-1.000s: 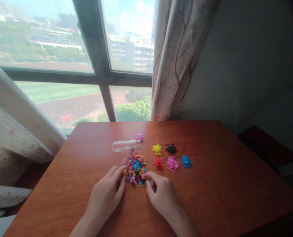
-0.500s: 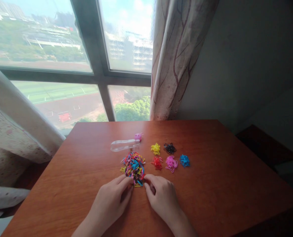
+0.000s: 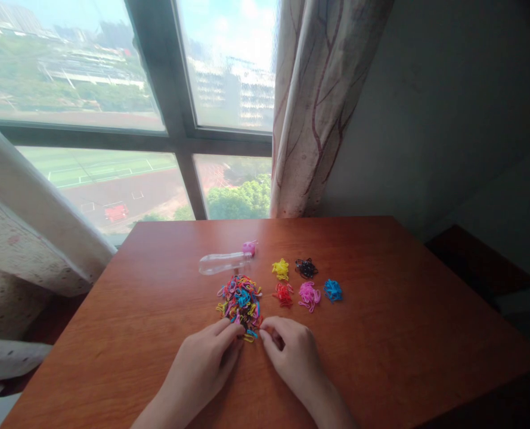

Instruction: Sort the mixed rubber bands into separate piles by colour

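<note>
A mixed pile of small coloured rubber bands (image 3: 242,301) lies on the wooden table. At its near left edge is my left hand (image 3: 206,354), with the fingers curled together against the bands. My right hand (image 3: 294,348) rests at the near right edge, thumb and forefinger brought close in a pinch. Whatever either set of fingertips holds is too small to make out. Right of the pile lie sorted heaps: yellow bands (image 3: 281,269), black bands (image 3: 306,268), red bands (image 3: 284,294), pink bands (image 3: 309,296) and blue bands (image 3: 333,290).
Behind the pile a clear plastic container (image 3: 224,263) lies on its side, with a pink-purple object (image 3: 249,248) at its right end. The brown table (image 3: 403,333) reaches back to a window. Curtains (image 3: 322,107) hang on both sides.
The bands at the near edge of the pile have shifted slightly under my fingers. Both hands stay almost in place, and the sorted heaps look the same.
</note>
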### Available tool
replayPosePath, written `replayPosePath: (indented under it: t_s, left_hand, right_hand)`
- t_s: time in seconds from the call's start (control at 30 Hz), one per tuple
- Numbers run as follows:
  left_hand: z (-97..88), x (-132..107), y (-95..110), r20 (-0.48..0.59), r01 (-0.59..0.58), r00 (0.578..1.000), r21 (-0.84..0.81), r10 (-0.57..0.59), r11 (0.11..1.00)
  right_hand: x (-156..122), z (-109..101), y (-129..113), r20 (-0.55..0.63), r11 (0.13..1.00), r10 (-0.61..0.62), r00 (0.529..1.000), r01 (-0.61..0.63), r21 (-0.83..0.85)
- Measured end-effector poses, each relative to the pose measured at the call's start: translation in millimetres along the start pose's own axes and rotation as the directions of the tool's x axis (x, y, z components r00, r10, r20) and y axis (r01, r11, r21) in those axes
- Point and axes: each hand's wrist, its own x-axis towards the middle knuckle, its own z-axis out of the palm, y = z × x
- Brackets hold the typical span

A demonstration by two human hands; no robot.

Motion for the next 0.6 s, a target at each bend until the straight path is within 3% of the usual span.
replayPosePath:
  t_s: [0.23, 0.6]
  left_hand:
    - [-1.5, 1.2, 3.0, 0.034, 0.000, 0.999, -0.008, 0.000, 1.000]
    - [-0.9, 1.2, 3.4, 0.040, 0.006, 0.999, -0.012, -0.005, 1.000]
  right_hand:
    - [-1.4, 4.1, 2.3, -0.026, 0.996, -0.031, 0.999, 0.033, 0.082]
    - [-2.5, 8.4, 3.2, -0.114, 0.999, -0.033, 0.993, 0.037, 0.029]
